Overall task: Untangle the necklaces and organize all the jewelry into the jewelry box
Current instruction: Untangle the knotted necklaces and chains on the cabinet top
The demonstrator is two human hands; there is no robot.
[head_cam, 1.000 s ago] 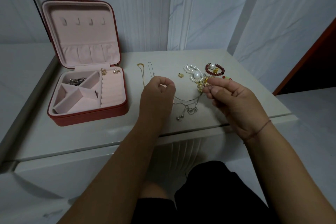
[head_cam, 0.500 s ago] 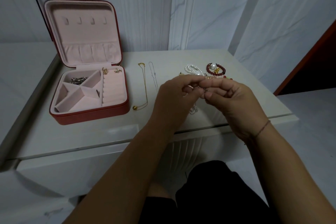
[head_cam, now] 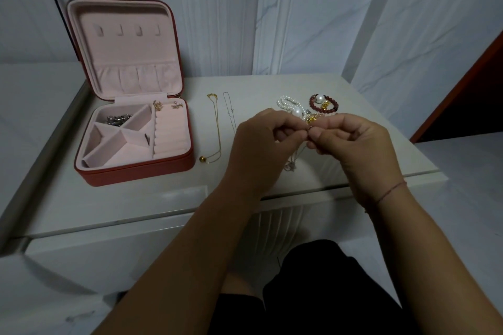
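My left hand and my right hand meet fingertip to fingertip above the white table, both pinching a thin silver necklace whose pendants dangle between them. The red jewelry box stands open at the left, with pink lining. It holds silver pieces in a back compartment and earrings at the ring rolls. A gold necklace and a thin silver chain lie straight beside the box.
Behind my hands lie a pearl bracelet, a dark red bead bracelet and small gold pieces. The table's front edge runs just below my wrists. White marbled walls stand behind.
My left hand moved right, off the gold necklace, and joined my right hand at the silver necklace. The chain, stretched between the hands a second ago, now hangs bunched under the fingertips.
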